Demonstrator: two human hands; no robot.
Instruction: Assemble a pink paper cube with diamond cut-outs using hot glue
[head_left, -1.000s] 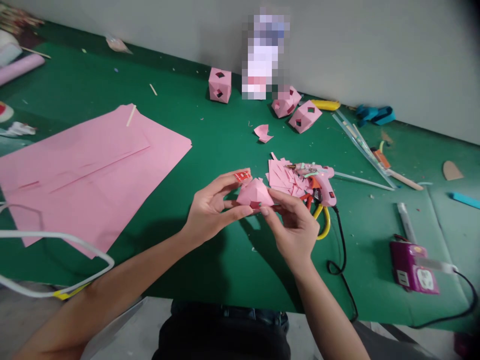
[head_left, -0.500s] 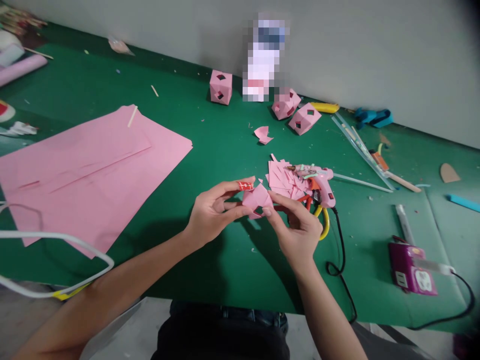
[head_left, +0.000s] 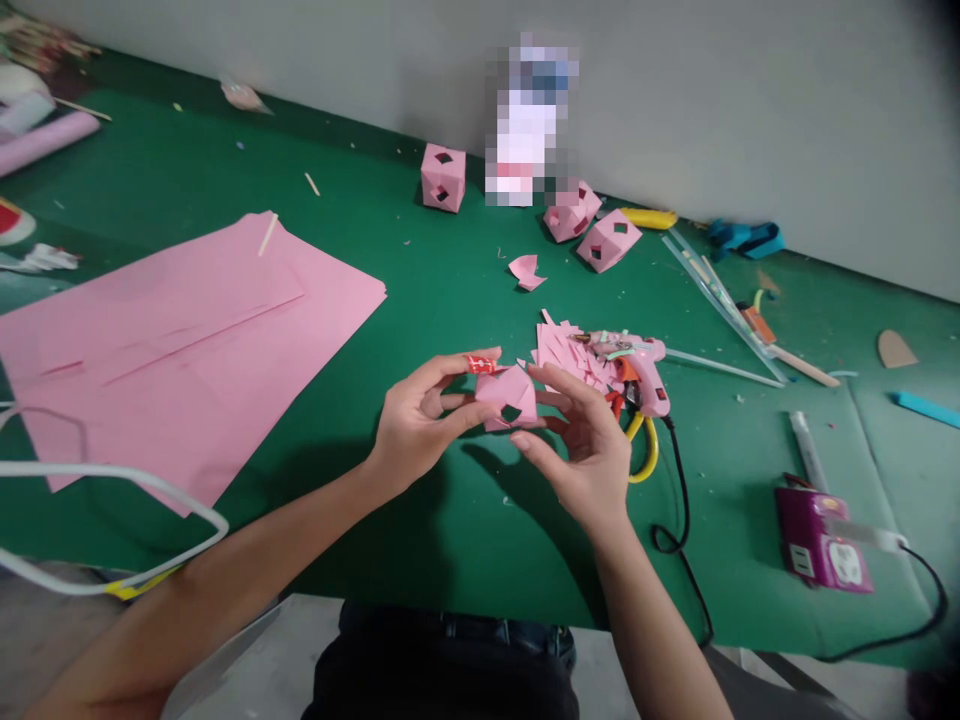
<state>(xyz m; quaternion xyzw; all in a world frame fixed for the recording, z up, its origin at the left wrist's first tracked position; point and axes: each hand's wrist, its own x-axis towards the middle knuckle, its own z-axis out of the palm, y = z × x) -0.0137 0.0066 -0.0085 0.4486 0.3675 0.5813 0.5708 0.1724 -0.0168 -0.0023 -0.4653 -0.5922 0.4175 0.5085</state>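
Observation:
A small pink paper cube [head_left: 497, 412] with diamond-shaped cut-outs is held up over the green table. My left hand [head_left: 420, 420] grips its left side between thumb and fingers; a red patterned wrap circles the index finger. From the right, the fingers of my right hand [head_left: 585, 440] curl around the cube's right side, the thumb near its lower edge. Just behind lie a pile of pink paper strips [head_left: 562, 350] and a pink hot glue gun [head_left: 646, 375]. Similar pink cubes stand at the back: one cube [head_left: 443, 180], another [head_left: 571, 212] and a third [head_left: 609, 240].
Large pink paper sheets [head_left: 187, 350] cover the left of the green table [head_left: 420, 260], near a white curved frame [head_left: 150, 478]. Yellow handles [head_left: 649, 450] show beside the glue gun's black cord [head_left: 684, 480]. A purple power socket box [head_left: 821, 540] sits at right. A blurred upright screen [head_left: 525, 130] leans against the wall.
The cube has turned and shifted slightly left, so a diamond cut-out now faces me. My right hand's grip has loosened and its thumb has moved down the front.

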